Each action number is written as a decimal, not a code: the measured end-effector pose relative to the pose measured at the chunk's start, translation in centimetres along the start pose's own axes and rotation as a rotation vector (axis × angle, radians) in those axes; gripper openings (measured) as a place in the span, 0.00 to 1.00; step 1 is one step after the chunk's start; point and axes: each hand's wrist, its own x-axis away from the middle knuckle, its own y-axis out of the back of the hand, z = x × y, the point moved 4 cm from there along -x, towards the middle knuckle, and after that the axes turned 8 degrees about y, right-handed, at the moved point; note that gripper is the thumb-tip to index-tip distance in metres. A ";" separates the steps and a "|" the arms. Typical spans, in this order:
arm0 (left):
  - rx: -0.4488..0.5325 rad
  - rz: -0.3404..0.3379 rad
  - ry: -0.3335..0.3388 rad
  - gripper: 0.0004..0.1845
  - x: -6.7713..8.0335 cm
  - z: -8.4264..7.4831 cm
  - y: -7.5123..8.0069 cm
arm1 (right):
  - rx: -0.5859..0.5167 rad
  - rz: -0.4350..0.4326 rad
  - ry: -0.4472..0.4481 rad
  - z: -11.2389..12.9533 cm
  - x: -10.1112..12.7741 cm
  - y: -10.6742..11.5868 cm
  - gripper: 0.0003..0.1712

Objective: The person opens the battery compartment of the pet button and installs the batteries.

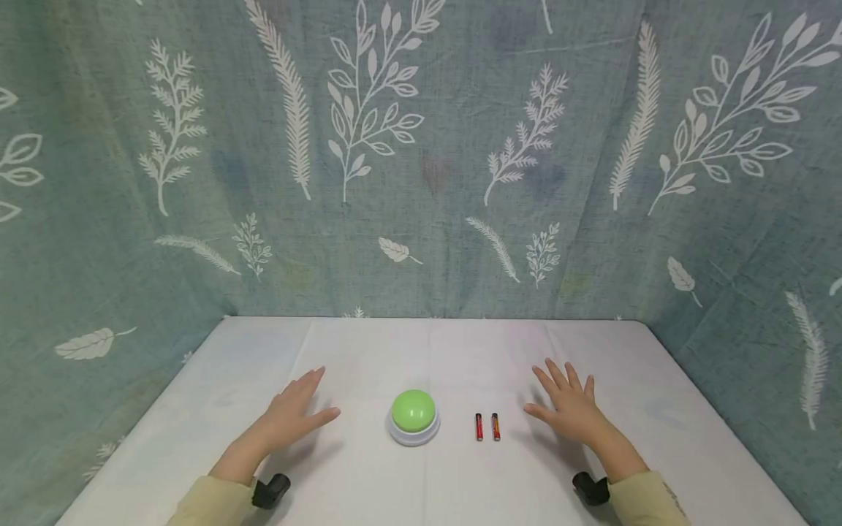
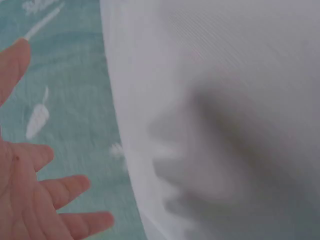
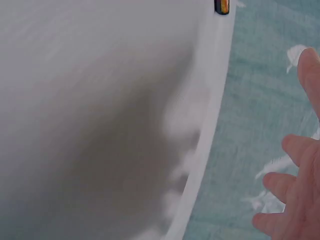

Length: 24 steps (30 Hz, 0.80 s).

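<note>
A round green push button (image 1: 413,411) on a pale grey base stands near the middle of the table. To its right, two small red batteries with black ends lie side by side, the left battery (image 1: 479,427) and the right battery (image 1: 496,427). My left hand (image 1: 291,413) is held above the table left of the button, fingers straight and thumb spread, touching nothing. Over on the right, my right hand (image 1: 571,404) hovers with its fingers spread, nearest the batteries and apart from them. In the right wrist view one battery's end (image 3: 222,6) shows at the top edge.
A white cloth (image 1: 368,482) covers the table. Green-blue curtains (image 1: 447,161) with white leaf prints hang behind it and along both sides. Each wrist wears a black camera, the left camera (image 1: 271,491) and the right camera (image 1: 590,488).
</note>
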 end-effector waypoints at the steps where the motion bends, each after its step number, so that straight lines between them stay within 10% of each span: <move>1: 0.028 0.021 -0.010 0.48 -0.2 -0.6 -0.2 | -0.001 -0.001 0.009 0.3 -0.2 -0.1 0.43; 24: 0.051 0.155 -0.199 0.47 -2.9 -9.4 -5.0 | -0.090 0.125 0.123 5.4 -3.0 -2.5 0.43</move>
